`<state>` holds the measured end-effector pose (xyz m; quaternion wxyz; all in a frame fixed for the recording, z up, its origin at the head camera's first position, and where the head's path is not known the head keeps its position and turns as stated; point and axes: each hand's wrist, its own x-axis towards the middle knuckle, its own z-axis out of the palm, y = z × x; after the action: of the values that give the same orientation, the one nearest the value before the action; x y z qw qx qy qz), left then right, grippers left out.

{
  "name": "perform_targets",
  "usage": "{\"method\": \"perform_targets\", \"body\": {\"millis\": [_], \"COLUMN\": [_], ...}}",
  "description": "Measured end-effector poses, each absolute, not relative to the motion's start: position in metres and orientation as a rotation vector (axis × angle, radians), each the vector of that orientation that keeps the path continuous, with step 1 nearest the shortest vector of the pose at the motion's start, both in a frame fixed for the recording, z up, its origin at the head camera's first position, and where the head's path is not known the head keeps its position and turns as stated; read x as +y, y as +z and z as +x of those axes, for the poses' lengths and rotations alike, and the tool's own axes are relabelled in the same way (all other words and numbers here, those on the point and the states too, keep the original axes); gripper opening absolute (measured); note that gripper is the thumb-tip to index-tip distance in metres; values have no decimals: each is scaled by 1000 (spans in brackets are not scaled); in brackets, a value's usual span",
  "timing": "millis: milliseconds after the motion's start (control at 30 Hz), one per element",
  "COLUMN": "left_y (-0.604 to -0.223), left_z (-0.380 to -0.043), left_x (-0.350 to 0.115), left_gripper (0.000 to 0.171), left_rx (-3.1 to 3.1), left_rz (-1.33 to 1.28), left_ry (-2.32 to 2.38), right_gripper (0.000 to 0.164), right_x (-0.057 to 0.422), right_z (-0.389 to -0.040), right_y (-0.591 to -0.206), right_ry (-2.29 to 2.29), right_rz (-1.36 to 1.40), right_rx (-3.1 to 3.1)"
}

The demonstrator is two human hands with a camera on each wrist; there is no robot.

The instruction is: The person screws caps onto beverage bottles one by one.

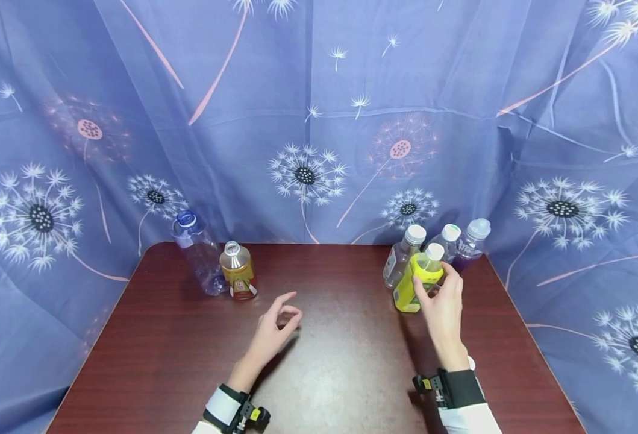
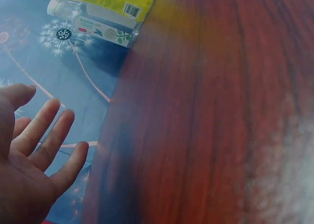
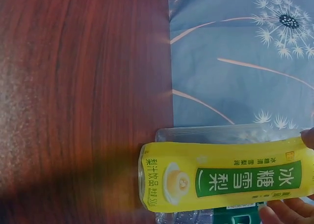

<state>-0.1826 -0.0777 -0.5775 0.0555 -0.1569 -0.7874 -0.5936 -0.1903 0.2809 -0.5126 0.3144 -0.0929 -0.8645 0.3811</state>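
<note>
At the person's one o'clock I see a pear-drink bottle (image 1: 415, 284), its green panel (image 3: 248, 179) reading 冰糖雪梨, with 梨汁饮品 and 500 lower down.

Yellow-labelled bottle (image 1: 407, 289) between fingers (image 1: 452, 278) of the right hand (image 1: 442, 310), left hand (image 1: 271, 328) over brown table (image 1: 340, 343) near gold-labelled bottle (image 1: 238, 274)

6 btls (image 1: 407, 292) are counted in tot.: 2 at L, 4 at R. On R grp., 4 caps (image 1: 415, 233) are seen. Also tallied: 1 L hand (image 1: 271, 328), 1 R hand (image 1: 442, 310), 2 wrist cams (image 1: 262, 416), 1 tbl. (image 1: 329, 361)
</note>
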Motion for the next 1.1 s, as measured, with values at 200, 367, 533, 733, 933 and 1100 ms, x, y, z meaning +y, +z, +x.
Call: {"method": "perform_targets", "body": {"millis": [200,367,533,733,933,1100], "left_y": [-578,-578,-577,-573,-569,-564], "left_z": [-180,-179,-178,-176,-172,-169], "left_x": [-78,-79,-80,-81,-82,-82], "left_gripper": [43,36,35,32,30,30], "left_rx": [-2400,-2426,-2431,-2422,-2416,-2421], "left_rz": [-469,-463,-479,-474,-477,-493], "left_ry": [-1817,-1816,-1808,-1795,-1804,-1813], "right_gripper": [67,73,84,81,65,57], "right_x": [281,280,279,264,234,209], "right_z": [-188,-186,-174,-152,-138,-131], "right_y": [-511,-510,-500,-481,-483,-495], "right_ry": [1032,1052,992,879,911,960], "right_rz": [-240,-224,-191,-50,240,432], "right_rx": [-2284,-2296,-2278,-2084,-2100,-2154]}}
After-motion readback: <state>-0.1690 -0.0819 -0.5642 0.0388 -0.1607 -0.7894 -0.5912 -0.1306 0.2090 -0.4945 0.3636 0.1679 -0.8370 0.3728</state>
